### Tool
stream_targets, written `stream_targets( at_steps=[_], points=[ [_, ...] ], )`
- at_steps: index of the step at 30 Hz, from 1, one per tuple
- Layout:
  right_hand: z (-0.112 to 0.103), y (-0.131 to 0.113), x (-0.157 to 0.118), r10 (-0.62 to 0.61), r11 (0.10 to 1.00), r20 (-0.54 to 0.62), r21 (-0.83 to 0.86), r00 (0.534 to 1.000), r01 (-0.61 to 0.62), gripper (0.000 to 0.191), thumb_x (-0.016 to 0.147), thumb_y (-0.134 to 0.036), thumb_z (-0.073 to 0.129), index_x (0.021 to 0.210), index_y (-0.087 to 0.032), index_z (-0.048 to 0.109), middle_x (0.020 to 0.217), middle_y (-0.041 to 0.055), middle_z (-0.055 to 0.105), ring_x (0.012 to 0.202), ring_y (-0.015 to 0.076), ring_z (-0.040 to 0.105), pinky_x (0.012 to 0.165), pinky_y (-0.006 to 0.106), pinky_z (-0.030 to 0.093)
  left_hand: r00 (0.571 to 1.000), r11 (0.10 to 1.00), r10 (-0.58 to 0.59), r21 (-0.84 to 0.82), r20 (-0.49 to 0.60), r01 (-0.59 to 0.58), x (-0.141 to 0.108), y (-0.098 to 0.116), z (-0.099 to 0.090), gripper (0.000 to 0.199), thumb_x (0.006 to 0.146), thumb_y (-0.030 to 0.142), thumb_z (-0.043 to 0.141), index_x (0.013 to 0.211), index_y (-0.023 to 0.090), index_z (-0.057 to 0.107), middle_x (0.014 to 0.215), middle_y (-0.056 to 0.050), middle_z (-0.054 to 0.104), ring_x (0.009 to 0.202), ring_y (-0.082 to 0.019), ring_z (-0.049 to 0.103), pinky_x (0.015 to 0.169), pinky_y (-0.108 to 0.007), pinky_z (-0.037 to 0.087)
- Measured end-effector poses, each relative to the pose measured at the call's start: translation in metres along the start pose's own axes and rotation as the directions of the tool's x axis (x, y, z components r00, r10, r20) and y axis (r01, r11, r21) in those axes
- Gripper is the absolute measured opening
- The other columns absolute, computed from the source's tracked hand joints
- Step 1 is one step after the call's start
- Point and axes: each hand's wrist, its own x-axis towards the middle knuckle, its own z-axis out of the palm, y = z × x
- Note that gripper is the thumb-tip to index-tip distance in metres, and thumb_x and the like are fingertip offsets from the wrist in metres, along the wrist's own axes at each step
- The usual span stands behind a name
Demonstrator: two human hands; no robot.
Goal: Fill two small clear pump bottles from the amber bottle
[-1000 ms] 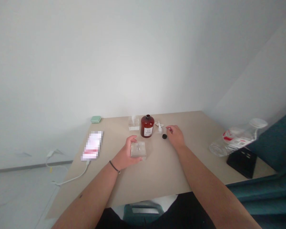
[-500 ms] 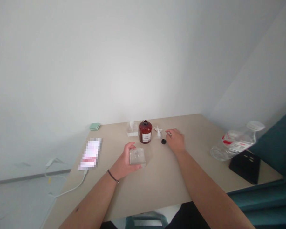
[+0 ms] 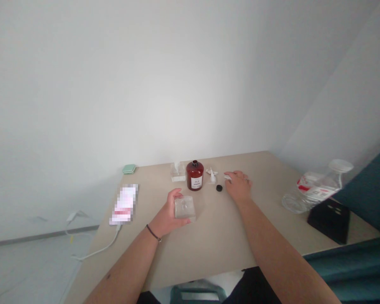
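Observation:
My left hand (image 3: 168,207) is shut on a square clear glass container (image 3: 185,209), gripping its near side as it rests on the beige table (image 3: 209,249). My right hand (image 3: 239,186) lies with curled fingers just right of a small black cap (image 3: 219,188). A pale bit shows at its fingertips, too small to identify. Left of the cap lies a white pump nozzle (image 3: 212,175), next to an amber glass bottle (image 3: 195,175) with a white label and no top. A small clear square container (image 3: 177,172) stands behind my left hand.
A pixelated phone (image 3: 123,204) lies at the table's left, with a white cable (image 3: 96,250) hanging off the edge. A green case (image 3: 129,169) sits at the back. On the right are a plastic water bottle (image 3: 316,190) and a black box (image 3: 328,221).
My right hand has slid rightward, away from the black cap, and its fingers sit lower on the table. My left hand stays on the glass container. The whole view has shifted slightly.

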Motion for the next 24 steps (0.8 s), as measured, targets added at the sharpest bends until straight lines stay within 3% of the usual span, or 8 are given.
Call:
stream_targets(
  at_steps=[5, 8, 13, 17, 21, 24],
  points=[
    [-0.007, -0.016, -0.009, -0.265, 0.964, 0.049, 0.029, 0.963, 0.264, 0.040, 0.095, -0.024, 0.038, 0.123, -0.031, 0.065, 0.128, 0.0068, 0.063, 0.118, 0.0264, 0.051, 0.099, 0.045, 0.031, 1.000, 1.000, -0.001, -0.013, 0.011, 0.001, 0.001, -0.002, 0.001, 0.098, 0.066, 0.031, 0.083, 0.138, 0.031, 0.017, 0.120, -0.007, 0.041, 0.111, -0.027, 0.050, 0.102, -0.050, 0.037],
    [-0.008, -0.030, -0.013, -0.319, 0.947, 0.100, -0.013, 0.942, 0.322, 0.042, 0.100, -0.034, 0.031, 0.127, -0.032, 0.062, 0.125, 0.0075, 0.065, 0.119, 0.0270, 0.051, 0.104, 0.049, 0.023, 1.000, 1.000, 0.006, -0.011, -0.004, -0.006, 0.001, -0.001, 0.001, 0.098, 0.065, 0.031, 0.083, 0.138, 0.032, 0.018, 0.120, -0.006, 0.042, 0.110, -0.026, 0.050, 0.101, -0.050, 0.038],
    [-0.006, -0.046, -0.017, -0.281, 0.946, 0.201, -0.107, 0.938, 0.306, 0.045, 0.101, -0.041, 0.026, 0.124, -0.032, 0.064, 0.122, 0.0080, 0.066, 0.118, 0.0293, 0.051, 0.108, 0.056, 0.013, 1.000, 1.000, -0.001, 0.004, -0.003, 0.001, 0.001, 0.003, 0.001, 0.098, 0.065, 0.029, 0.083, 0.138, 0.030, 0.017, 0.122, -0.007, 0.042, 0.109, -0.025, 0.050, 0.101, -0.049, 0.037],
    [-0.006, -0.049, -0.019, -0.299, 0.942, 0.197, -0.099, 0.934, 0.322, 0.043, 0.100, -0.041, 0.029, 0.123, -0.032, 0.064, 0.120, 0.0090, 0.066, 0.115, 0.0298, 0.053, 0.107, 0.059, 0.013, 1.000, 1.000, 0.000, -0.021, -0.012, -0.001, 0.001, 0.005, 0.000, 0.097, 0.065, 0.029, 0.083, 0.138, 0.030, 0.019, 0.121, -0.007, 0.042, 0.108, -0.025, 0.050, 0.101, -0.049, 0.037],
    [-0.011, -0.040, -0.021, -0.275, 0.958, 0.102, -0.060, 0.956, 0.282, 0.041, 0.099, -0.036, 0.034, 0.131, -0.032, 0.058, 0.120, 0.0089, 0.065, 0.114, 0.0281, 0.054, 0.107, 0.054, 0.020, 1.000, 1.000, 0.003, -0.021, -0.012, -0.003, 0.001, 0.003, 0.000, 0.096, 0.066, 0.029, 0.083, 0.138, 0.031, 0.020, 0.121, -0.006, 0.043, 0.110, -0.025, 0.050, 0.102, -0.050, 0.037],
    [-0.013, -0.021, -0.019, -0.108, 0.990, -0.023, -0.099, 0.994, 0.105, 0.039, 0.094, -0.028, 0.041, 0.127, -0.029, 0.062, 0.130, 0.0122, 0.059, 0.118, 0.0299, 0.051, 0.104, 0.052, 0.028, 1.000, 1.000, -0.004, -0.020, -0.014, 0.003, 0.001, 0.001, 0.001, 0.096, 0.067, 0.030, 0.082, 0.139, 0.032, 0.019, 0.122, -0.005, 0.043, 0.111, -0.026, 0.052, 0.103, -0.049, 0.038]
  ],
)
